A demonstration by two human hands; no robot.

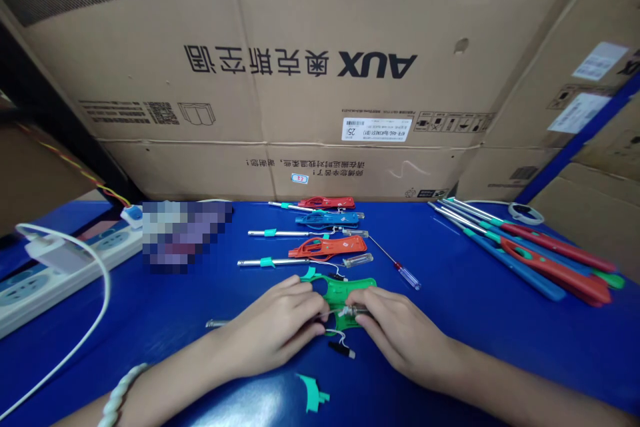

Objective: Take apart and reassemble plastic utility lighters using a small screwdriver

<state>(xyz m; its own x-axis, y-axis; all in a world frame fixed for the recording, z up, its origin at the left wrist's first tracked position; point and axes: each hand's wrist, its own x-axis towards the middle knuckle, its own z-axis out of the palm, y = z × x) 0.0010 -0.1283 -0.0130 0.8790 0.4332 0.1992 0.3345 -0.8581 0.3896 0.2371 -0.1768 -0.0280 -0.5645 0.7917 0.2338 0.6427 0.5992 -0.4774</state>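
Note:
In the middle of the table, my right hand [403, 330] pinches a small clear fuel tank [358, 310] with a white tip. My left hand [287, 320] is closed beside it, fingertips together near a thin strand that runs toward the tank; what they grip is mostly hidden. Under both hands lie green lighter casing halves [350, 289]. A black igniter [341, 349] on white wires lies between my wrists. The end of a metal lighter tube [216, 323] shows left of my left hand. Nearer me is a loose teal trigger [313, 393].
Opened lighters in orange [345, 247], blue [325, 219] and red [333, 203] lie beyond my hands. A screwdriver [407, 275] rests to their right. Several closed lighters [545, 260] are piled at right. A power strip [110, 250] with a white cable [103, 307] stands left; cardboard [300, 100] walls the back.

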